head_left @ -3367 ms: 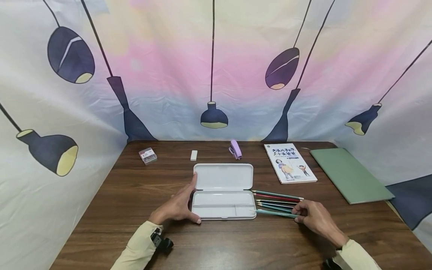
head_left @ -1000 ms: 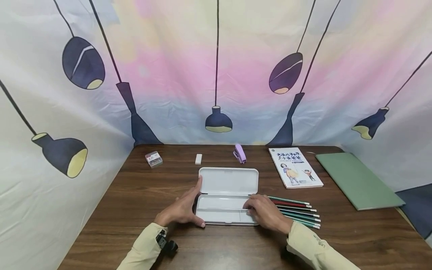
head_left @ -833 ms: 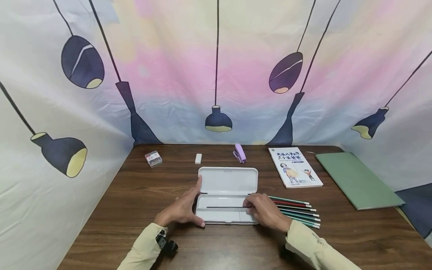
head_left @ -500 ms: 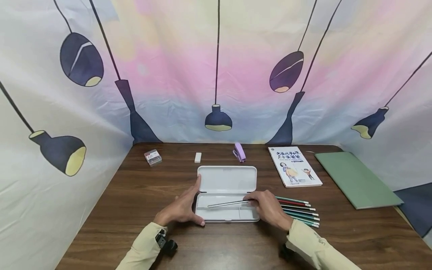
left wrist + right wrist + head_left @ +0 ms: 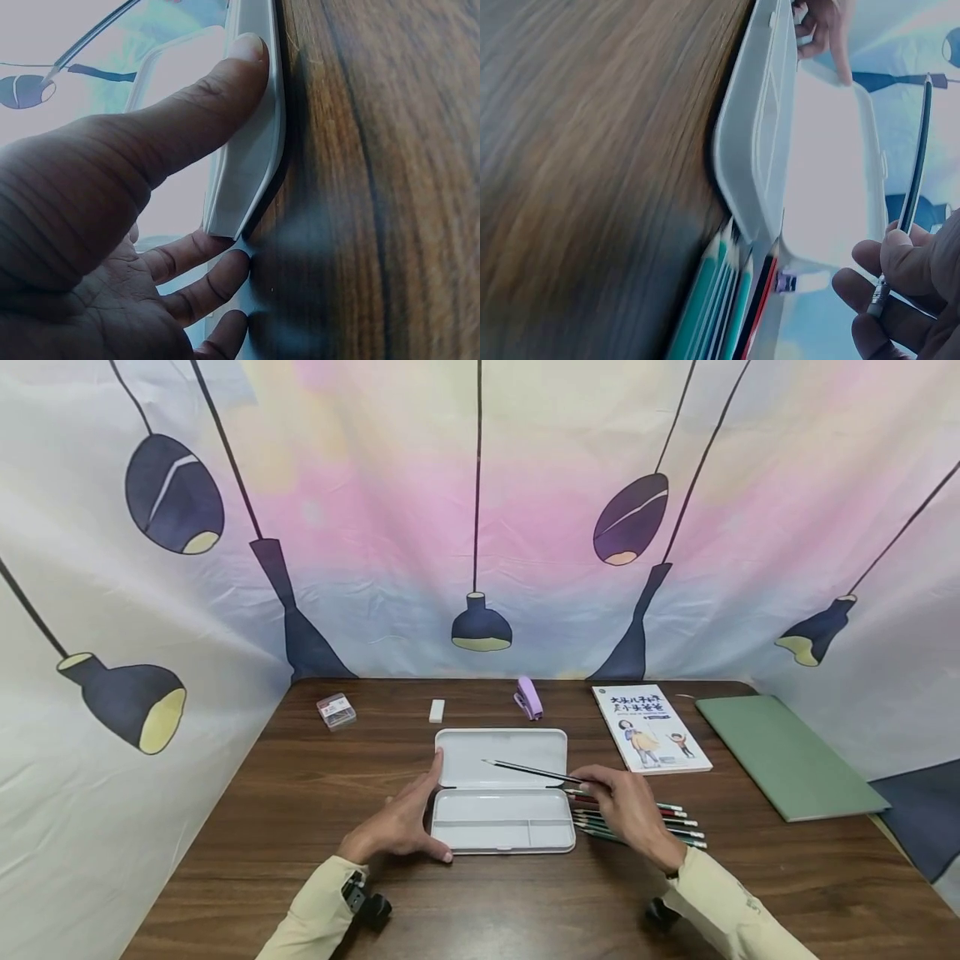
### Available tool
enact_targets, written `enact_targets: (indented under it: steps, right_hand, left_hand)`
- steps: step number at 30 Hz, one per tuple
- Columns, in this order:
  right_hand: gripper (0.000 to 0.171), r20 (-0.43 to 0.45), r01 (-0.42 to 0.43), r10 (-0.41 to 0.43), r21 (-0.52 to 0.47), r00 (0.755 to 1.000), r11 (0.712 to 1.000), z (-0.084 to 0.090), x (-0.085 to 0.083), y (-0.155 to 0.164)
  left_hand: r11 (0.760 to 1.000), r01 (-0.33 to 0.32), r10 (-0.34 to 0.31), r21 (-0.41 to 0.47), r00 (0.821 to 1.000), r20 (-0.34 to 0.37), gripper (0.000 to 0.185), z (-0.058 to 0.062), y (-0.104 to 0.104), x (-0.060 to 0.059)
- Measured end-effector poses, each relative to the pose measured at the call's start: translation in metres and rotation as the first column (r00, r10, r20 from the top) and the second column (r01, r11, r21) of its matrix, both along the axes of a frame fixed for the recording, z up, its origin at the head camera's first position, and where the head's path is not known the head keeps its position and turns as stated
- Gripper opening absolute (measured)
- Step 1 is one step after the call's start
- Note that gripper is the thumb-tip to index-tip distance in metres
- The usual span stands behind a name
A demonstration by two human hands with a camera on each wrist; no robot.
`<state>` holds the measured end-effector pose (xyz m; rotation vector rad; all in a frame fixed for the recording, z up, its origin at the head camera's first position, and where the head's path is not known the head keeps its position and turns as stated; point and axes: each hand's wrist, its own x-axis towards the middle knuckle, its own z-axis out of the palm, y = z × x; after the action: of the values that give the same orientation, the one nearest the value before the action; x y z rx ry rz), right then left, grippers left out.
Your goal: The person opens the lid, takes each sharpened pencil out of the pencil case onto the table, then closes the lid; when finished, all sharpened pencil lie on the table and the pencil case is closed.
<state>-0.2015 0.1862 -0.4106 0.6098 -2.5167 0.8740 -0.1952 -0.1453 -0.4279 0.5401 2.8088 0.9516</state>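
My left hand (image 5: 397, 820) spans the left end of an open white pencil case (image 5: 480, 806), index finger along the lid's side and thumb on the front wall. In the left wrist view the thumb (image 5: 195, 112) lies straight on that wall. My right hand (image 5: 633, 814) pinches a dark pencil with a pale stripe (image 5: 525, 769) near its eraser end. Its sharpened tip points left, raised in front of the case's lid (image 5: 468, 747). Below the right hand, several teal, dark and red pencils (image 5: 705, 292) lie beside the case, partly hidden by it in the head view.
Behind the case are a white eraser (image 5: 437, 711), a purple stapler (image 5: 528, 699) and a small clear box (image 5: 336, 712). A book (image 5: 651, 731) and a green folder (image 5: 791, 757) lie at the right. A printed cloth (image 5: 390, 568) hangs behind the table (image 5: 480, 910).
The right hand has gone from the loose pencils to the case's trays, then lifted the pencil up and right, out of the case. The left hand keeps its place on the case.
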Motion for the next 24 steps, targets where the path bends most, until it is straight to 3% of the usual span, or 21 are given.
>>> enact_targets:
  steps: [8, 15, 19, 24]
  right_hand:
    - [0.017, -0.007, 0.107, -0.107, 0.022, 0.994, 0.994, -0.010, 0.005, 0.020]
    - [0.015, 0.050, 0.198, -0.201, 0.057, 0.978, 0.978, -0.011, 0.013, 0.043]
    - [0.012, 0.099, 0.236, -0.248, 0.119, 0.964, 0.965, -0.008, 0.019, 0.058]
    - [0.010, 0.167, 0.251, -0.293, 0.233, 0.942, 0.940, -0.002, 0.031, 0.077]
  left_hand:
    - [1.000, 0.010, -0.010, 0.013, 1.000, -0.003, 0.140, -0.001, -0.001, 0.001]
    - [1.000, 0.012, -0.012, 0.024, 1.000, -0.013, 0.140, -0.002, -0.002, 0.001]
    - [1.000, 0.016, -0.015, 0.020, 1.000, -0.012, 0.139, -0.003, -0.002, 0.001]
    - [0.998, 0.057, -0.056, 0.007, 0.997, -0.060, 0.128, -0.001, -0.003, 0.001]
